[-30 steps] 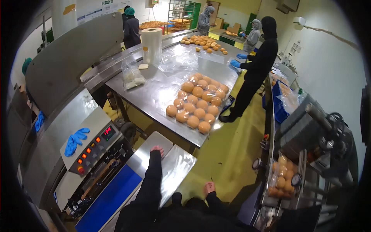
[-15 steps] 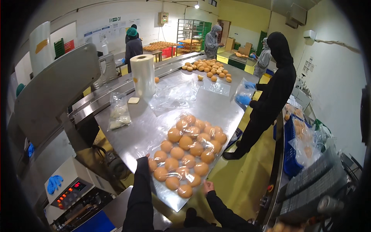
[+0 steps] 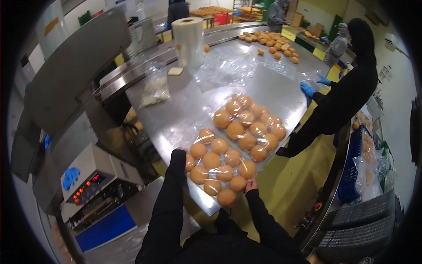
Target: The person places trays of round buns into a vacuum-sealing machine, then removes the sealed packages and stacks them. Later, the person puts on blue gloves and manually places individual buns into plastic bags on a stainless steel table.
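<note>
Bun bag (image 3: 212, 160) is laid lengthwise, roughly along left edge of table (image 3: 176, 110); left hand (image 3: 183, 150), right hand (image 3: 252, 185) grips can't be told.

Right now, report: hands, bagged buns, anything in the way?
Left hand, right hand at opposite sides of near clear plastic bag of round brown buns. Bag on near corner of grey steel table. Possible obstruction: second matching bag close beyond.

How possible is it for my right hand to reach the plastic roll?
Probably not from here: your right hand is at the near pack of buns, and the plastic roll stands farther across the table, beyond that pack.
</note>
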`<action>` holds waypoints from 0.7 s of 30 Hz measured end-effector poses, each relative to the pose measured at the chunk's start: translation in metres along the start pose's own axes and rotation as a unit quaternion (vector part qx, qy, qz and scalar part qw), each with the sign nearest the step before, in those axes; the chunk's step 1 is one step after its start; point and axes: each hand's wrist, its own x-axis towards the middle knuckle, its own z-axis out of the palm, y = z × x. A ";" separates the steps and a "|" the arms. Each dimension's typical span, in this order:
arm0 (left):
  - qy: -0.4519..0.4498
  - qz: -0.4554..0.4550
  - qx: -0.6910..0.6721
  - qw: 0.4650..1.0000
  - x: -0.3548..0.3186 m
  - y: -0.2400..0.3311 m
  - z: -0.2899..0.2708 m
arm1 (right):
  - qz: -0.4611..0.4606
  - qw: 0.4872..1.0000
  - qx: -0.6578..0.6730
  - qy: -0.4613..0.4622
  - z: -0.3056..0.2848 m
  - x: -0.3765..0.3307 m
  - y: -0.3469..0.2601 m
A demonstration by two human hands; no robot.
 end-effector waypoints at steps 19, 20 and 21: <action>0.347 0.046 0.139 0.926 -0.247 -0.083 -0.216 | -0.017 0.735 -0.150 -0.661 0.112 -0.221 -0.154; 0.375 0.026 0.071 0.924 -0.243 -0.093 -0.221 | -0.160 0.834 -0.183 -0.496 0.142 -0.192 -0.108; 0.410 0.002 0.003 0.912 -0.238 -0.110 -0.229 | -0.159 0.890 -0.044 -0.426 0.173 -0.171 -0.112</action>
